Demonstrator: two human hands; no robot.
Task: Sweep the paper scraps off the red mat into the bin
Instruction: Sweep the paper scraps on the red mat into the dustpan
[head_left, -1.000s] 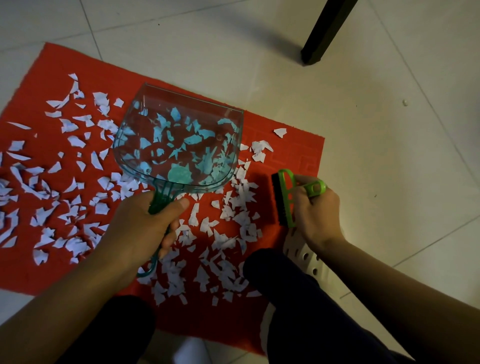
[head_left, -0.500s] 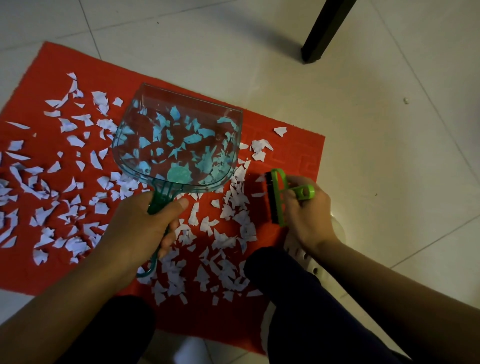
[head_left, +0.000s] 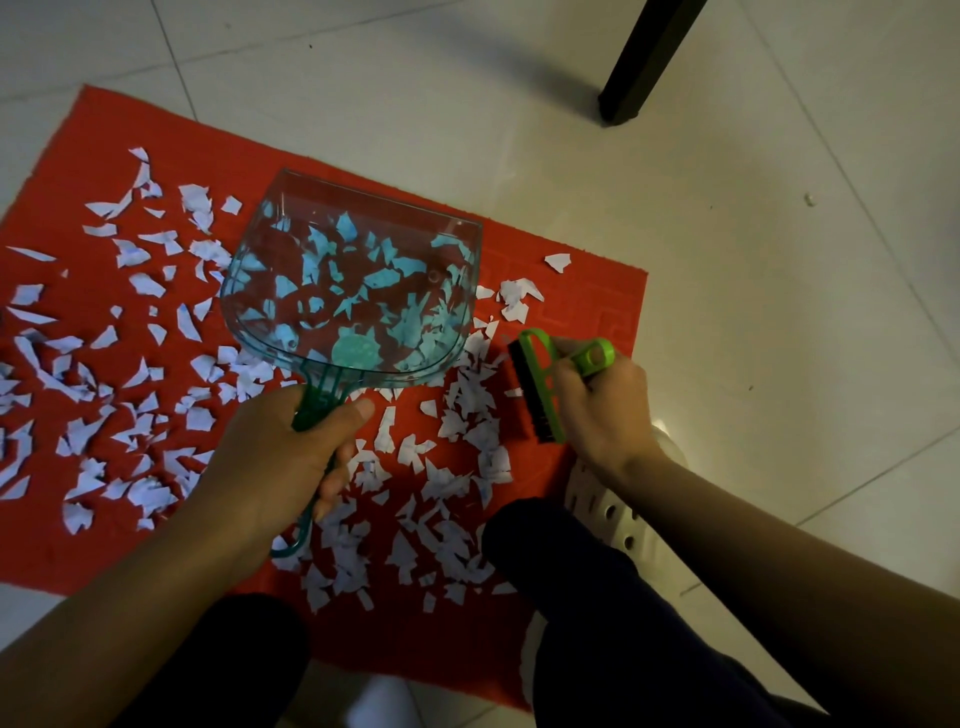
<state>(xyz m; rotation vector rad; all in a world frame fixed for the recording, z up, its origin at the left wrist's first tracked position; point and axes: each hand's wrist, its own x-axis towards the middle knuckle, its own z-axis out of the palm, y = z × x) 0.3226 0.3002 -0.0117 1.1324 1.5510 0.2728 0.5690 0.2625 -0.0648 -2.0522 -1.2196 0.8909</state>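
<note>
In the head view, a red mat (head_left: 587, 291) is spread over the tiled floor (head_left: 727, 270), filling the left and centre of the frame. White paper scraps (head_left: 140, 410) are scattered across most of it, thickest at the left and in the lower centre. A transparent teal dustpan (head_left: 353, 280) is held over the middle of the mat, its pan pointing toward the upper part of the frame; scraps are seen through it, though whether they lie inside it or under it cannot be told. Its green handle is gripped by the left hand (head_left: 275, 457), fingers wrapped round and thumb laid along the top. Toward the right of the mat, a green hand brush (head_left: 540, 389) with dark bristles is clasped by the right hand (head_left: 602, 410), the fingers curled round its looped handle, the bristles facing the scraps beside the dustpan. A white perforated shoe (head_left: 608, 514) shows below the right wrist, at the mat's right edge. Dark trouser knees fill the lower frame. A black furniture leg (head_left: 644, 57) stands on the floor at the upper right. No bin is in view
</note>
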